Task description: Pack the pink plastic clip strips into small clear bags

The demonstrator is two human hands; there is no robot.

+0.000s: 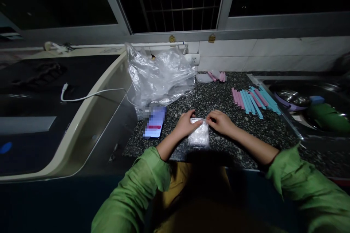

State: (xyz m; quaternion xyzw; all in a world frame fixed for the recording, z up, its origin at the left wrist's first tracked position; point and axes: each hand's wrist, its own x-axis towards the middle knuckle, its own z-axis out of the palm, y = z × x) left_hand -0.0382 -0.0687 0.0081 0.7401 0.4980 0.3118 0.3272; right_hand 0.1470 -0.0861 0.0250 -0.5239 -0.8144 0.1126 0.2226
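Observation:
A small clear plastic bag (199,136) filled with something pale lies on the speckled granite counter (218,103) in front of me. My left hand (186,123) pinches its top edge from the left. At the same edge, my right hand (221,122) pinches from the right. Both hands have fingers closed on the bag's mouth. Green sleeves cover my forearms.
A crumpled heap of clear plastic bags (158,74) sits at the counter's back left. A phone (154,126) lies beside my left hand. Several pink and blue sticks (254,100) lie to the right, a few pink ones (217,76) behind. A sink (308,102) with bowls is far right; a white cable (90,95) left.

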